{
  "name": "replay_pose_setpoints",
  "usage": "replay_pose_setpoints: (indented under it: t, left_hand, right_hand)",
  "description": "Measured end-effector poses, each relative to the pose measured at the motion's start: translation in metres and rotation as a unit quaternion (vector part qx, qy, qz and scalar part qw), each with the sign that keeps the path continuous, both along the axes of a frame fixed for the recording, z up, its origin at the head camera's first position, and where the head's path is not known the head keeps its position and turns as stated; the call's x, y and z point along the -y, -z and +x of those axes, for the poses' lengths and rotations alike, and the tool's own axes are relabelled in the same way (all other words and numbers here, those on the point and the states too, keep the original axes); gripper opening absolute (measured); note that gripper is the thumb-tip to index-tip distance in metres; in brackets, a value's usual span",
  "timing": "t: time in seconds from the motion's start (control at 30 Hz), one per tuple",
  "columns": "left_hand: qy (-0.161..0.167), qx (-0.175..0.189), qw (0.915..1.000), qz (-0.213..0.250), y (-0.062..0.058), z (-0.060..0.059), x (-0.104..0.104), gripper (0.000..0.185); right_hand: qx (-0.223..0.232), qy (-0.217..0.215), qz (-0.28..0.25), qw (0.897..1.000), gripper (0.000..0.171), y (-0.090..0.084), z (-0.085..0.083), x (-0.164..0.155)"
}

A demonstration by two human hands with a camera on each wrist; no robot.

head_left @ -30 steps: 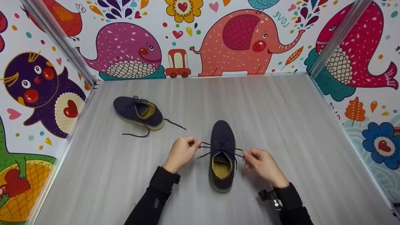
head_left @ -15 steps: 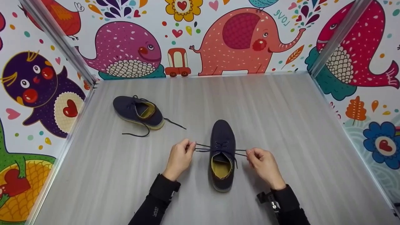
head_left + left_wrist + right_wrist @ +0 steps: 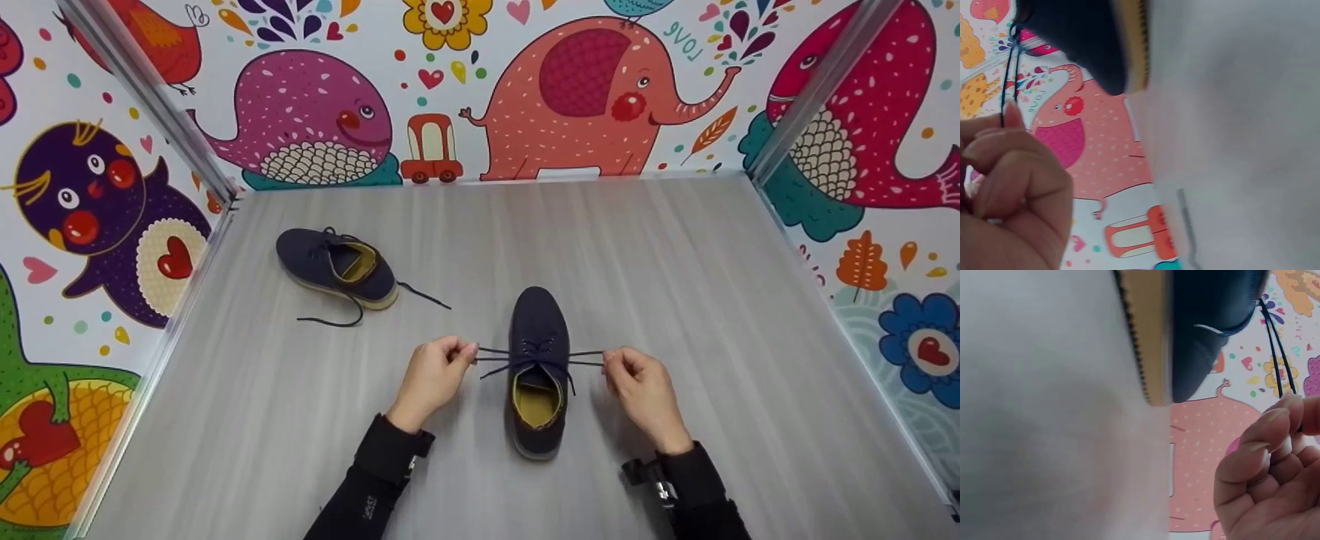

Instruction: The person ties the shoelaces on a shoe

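Note:
A dark navy lace-up shoe point(image 3: 539, 315) with a yellow lining stands upright on the grey floor, toe pointing away from me. Its black shoelace point(image 3: 586, 353) is crossed at the throat, with a taut loop drawn out to each side. The left hand point(image 3: 433, 379) pinches the left loop between thumb and fingers. On the other side, the right hand point(image 3: 645, 394) pinches the right loop. Short loose lace ends hang near both sides of the shoe. In the wrist views, the doubled lace point(image 3: 1009, 84) runs straight from the shoe to the fingertips.
A matching shoe point(image 3: 337, 266) lies to the back left, its laces loose on the floor point(image 3: 675, 255). Walls printed with cartoon animals, such as an elephant point(image 3: 577, 105), enclose the floor at the back and sides. Metal strips edge the corners.
The hands have moved apart, the right one further right and the left one slightly left. Both lace loops are pulled straighter. The shoe stays in place; the head view has shifted a little.

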State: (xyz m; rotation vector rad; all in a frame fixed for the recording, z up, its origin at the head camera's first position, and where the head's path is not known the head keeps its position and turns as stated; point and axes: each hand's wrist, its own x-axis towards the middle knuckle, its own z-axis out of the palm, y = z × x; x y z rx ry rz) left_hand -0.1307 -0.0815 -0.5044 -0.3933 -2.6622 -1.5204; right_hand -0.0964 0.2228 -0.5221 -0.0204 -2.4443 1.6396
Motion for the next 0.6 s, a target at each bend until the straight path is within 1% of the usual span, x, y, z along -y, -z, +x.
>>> replay_pose_setpoints:
  t: [0.1, 0.2, 0.33, 0.43, 0.5, 0.6]
  left_hand:
    - [0.005, -0.001, 0.9999, -0.011, -0.010, -0.004, 0.000, 0.025]
    - [0.007, -0.016, 0.9995, -0.026, -0.013, -0.007, 0.000, 0.026]
    - [0.006, -0.055, 0.9972, -0.050, -0.009, -0.007, 0.000, 0.029]
    - [-0.006, -0.085, 0.9943, -0.065, -0.006, -0.005, 0.000, 0.032]
    - [-0.014, -0.095, 0.9929, -0.070, -0.004, -0.003, 0.001, 0.033]
    - [-0.020, -0.102, 0.9920, -0.073, -0.003, 0.000, 0.000, 0.033]
  right_hand:
    - [-0.006, -0.003, -0.004, 1.000, 0.029, -0.007, -0.003, 0.001]
    - [-0.016, -0.005, 0.006, 1.000, 0.029, -0.009, -0.006, 0.001]
    - [-0.023, -0.001, 0.032, 0.999, 0.032, -0.007, -0.009, 0.001]
    - [-0.020, -0.001, 0.053, 0.998, 0.032, -0.003, -0.009, 0.000]
    - [-0.017, -0.003, 0.065, 0.998, 0.032, 0.000, -0.008, 0.000]
    - [-0.014, -0.005, 0.070, 0.997, 0.032, 0.006, -0.007, -0.001]
